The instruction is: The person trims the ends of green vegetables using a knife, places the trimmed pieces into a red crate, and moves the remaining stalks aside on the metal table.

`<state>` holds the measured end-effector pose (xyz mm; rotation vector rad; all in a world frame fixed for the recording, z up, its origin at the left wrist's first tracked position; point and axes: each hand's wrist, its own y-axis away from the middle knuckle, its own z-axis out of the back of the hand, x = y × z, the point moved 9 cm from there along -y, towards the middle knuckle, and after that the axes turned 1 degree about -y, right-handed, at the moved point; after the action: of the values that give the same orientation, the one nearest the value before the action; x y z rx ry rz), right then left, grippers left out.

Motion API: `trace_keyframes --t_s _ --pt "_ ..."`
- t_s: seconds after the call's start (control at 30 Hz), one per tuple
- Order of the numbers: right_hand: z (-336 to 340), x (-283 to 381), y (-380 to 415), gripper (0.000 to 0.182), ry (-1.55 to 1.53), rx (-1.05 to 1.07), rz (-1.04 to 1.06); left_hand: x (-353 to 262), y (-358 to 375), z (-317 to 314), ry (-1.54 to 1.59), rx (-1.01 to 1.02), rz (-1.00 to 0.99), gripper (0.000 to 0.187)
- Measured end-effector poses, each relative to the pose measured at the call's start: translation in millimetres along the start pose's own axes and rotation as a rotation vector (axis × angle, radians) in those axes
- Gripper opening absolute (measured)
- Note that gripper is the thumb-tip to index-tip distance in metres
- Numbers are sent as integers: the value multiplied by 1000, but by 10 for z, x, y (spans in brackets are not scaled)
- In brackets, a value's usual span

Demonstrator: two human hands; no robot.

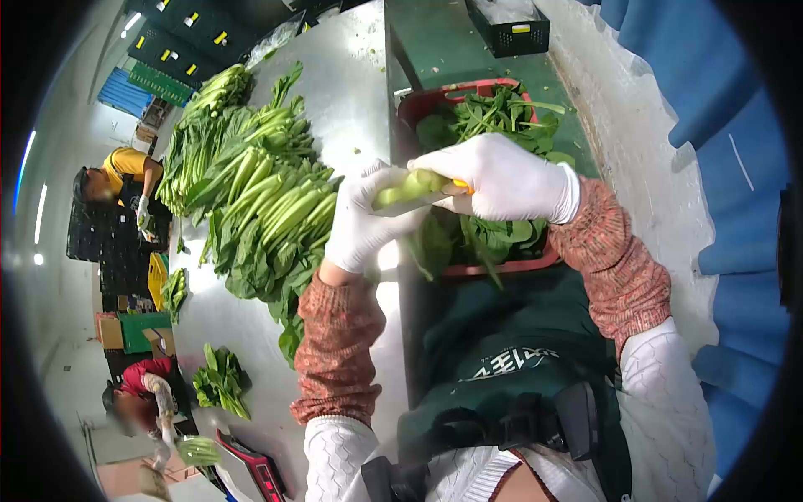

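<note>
- Pale green, thick, smooth stems with darker, broad leaves are shown by the held greens; some detail is blurred.
- The greens are held in front of the torso, near the edge of the metal table and the red basket.
- The stems are gripped by the white-gloved left hand, its fingers curled around them.
- A small orange item is pinched in the closed fingers of the white-gloved right hand, beside the stem ends; its full shape is hidden.
- Loose leaves are contained in the basket.
- The table is partly covered by a large leafy pile, stems overlapping.
</note>
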<state>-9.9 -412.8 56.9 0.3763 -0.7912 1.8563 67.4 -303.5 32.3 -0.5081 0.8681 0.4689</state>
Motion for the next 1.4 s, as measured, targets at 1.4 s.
trace_keyframes --t_s 1.4 --pt "-1681 -1097 -505 26 360 -103 -269 -145 4121 2157 -641 -1264 528 23"
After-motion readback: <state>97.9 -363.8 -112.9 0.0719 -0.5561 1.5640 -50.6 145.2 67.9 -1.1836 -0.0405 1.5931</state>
